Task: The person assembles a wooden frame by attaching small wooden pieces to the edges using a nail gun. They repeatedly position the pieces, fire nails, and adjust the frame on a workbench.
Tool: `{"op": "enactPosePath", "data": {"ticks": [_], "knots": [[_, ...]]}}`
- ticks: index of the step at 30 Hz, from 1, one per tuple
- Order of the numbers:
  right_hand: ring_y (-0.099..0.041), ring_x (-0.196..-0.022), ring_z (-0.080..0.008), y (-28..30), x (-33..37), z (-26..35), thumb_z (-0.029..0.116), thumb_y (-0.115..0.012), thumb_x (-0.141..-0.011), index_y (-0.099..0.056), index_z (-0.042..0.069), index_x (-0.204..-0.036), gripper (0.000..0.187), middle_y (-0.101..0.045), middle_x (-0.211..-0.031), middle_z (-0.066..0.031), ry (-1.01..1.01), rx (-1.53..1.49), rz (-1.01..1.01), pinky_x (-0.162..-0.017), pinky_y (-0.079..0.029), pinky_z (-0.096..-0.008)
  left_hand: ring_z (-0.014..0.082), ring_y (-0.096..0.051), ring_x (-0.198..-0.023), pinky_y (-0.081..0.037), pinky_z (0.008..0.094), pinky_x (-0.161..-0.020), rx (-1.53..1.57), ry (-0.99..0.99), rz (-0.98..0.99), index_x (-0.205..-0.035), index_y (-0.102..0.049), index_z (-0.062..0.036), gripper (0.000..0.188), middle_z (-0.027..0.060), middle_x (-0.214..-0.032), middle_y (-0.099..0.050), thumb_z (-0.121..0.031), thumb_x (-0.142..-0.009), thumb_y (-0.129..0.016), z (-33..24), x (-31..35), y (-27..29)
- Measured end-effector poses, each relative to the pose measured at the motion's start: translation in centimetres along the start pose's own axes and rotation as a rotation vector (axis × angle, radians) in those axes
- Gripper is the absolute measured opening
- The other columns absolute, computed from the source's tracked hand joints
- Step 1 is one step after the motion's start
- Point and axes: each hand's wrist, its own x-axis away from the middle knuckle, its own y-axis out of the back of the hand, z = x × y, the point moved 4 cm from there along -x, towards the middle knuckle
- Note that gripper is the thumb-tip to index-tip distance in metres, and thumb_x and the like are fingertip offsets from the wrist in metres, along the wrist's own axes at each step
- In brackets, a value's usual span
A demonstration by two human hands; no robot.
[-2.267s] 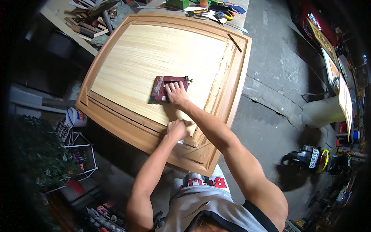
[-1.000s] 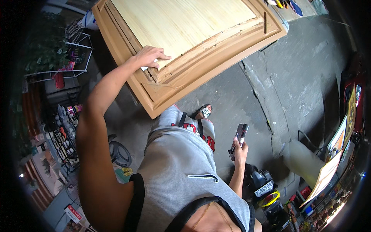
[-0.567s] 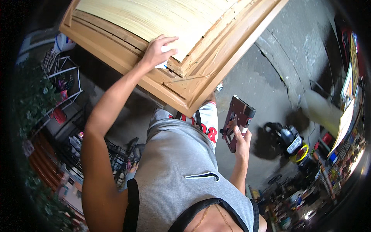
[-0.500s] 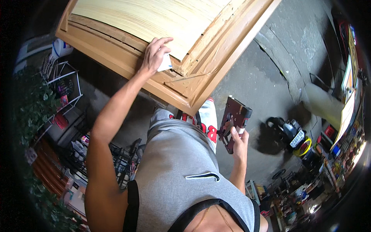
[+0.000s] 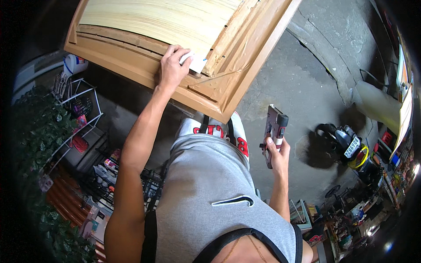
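My left hand is closed, with its fingers curled over a small white card or folded paper at the near corner of a pale wood-grain sheet. That sheet lies inside a brown wooden frame, along rough, bare wooden strips. Off to the right of the frame, my right hand grips a dark nail or stapling gun, held upright and apart from the wood. Its exact kind is not clear. The far part of the frame runs out of view.
A thin loose splinter or strip lies across the frame's near corner. At right a motorcycle stands on the concrete floor. Leafy plants, a white metal rack and a white bucket are at left.
My left hand has shifted slightly with the white piece, which now covers the sheet's corner. The gun in my right hand has turned a little more upright. The whole view has shifted slightly.
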Motion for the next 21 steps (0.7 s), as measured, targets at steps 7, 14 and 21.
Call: {"op": "enactPosePath", "data": {"ticks": [7,14,21], "knots": [[-0.052,-0.067,-0.0092,-0.7,-0.1,-0.6,0.037,-0.073,-0.085,-0.061,0.002,-0.098,0.039,-0.060,-0.076,-0.0016,0.001,0.027,-0.117,-0.061,-0.043,-0.0261,0.0265,-0.063,-0.089,-0.046,0.0390,-0.076,-0.140,-0.029,0.061,-0.092,-0.072,-0.0081,0.019,0.0083,-0.093,-0.067,-0.020,-0.078,-0.078,-0.9,0.2,0.3],[-0.052,-0.072,-0.0088,-6.4,3.0,1.2,0.036,-0.075,-0.083,-0.062,-0.001,-0.105,0.045,-0.059,-0.082,-0.0011,-0.023,-0.048,-0.202,-0.065,-0.043,-0.0252,0.0309,-0.038,-0.136,-0.028,0.0526,-0.110,-0.211,-0.388,0.249,-0.105,-0.073,-0.0262,0.030,0.0028,-0.137,-0.054,-0.026,-0.076,-0.075,-0.6,-3.3,0.7],[-0.055,-0.083,-0.0091,-17.5,4.7,6.3,0.023,-0.077,-0.083,-0.060,-0.002,-0.114,0.044,-0.061,-0.095,-0.0024,-0.030,-0.332,-0.185,-0.072,-0.047,-0.0240,0.0300,-0.027,-0.145,-0.011,0.0589,-0.119,0.055,-0.859,0.698,-0.099,-0.076,-0.0294,0.024,-0.0057,-0.148,-0.047,-0.037,-0.077,-0.074,2.0,-9.1,-1.4]]}}
